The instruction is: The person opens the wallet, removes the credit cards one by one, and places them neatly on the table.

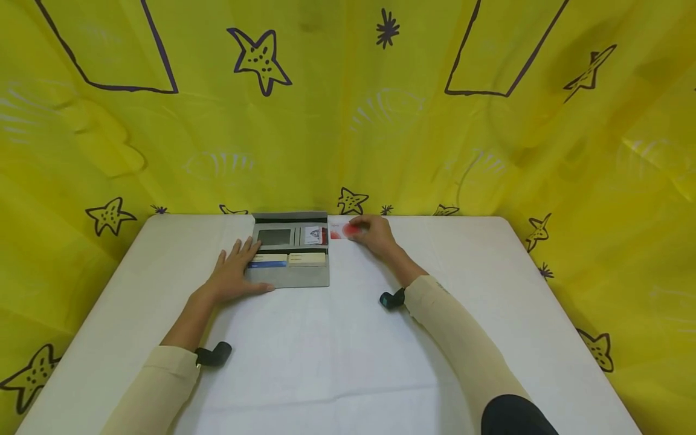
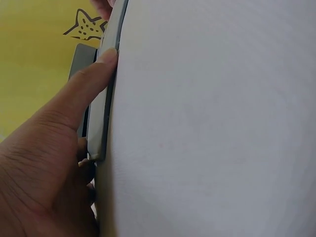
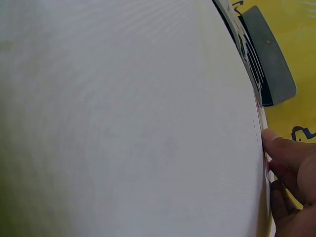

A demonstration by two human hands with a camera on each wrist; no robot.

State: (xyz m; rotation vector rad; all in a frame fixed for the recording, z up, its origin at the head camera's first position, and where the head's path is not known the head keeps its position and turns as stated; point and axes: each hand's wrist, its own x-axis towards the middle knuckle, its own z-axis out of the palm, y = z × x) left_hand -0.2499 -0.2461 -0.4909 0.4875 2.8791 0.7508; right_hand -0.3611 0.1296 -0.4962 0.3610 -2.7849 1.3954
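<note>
A grey wallet lies unfolded at the far side of the table, with cards in its slots. My left hand rests on its left side, fingers spread. The thumb lies along the wallet's front edge in the left wrist view. Just right of the wallet, a red and white card is pinched between the thumb and fingers of my right hand. The card's left end is close to the wallet's right edge. In the right wrist view that hand is at the frame's right side, and the card shows only edge-on.
One card with a picture sits in the wallet's upper right pocket. A blue and cream card and a cream card fill the lower slots. A yellow patterned curtain hangs behind the white table.
</note>
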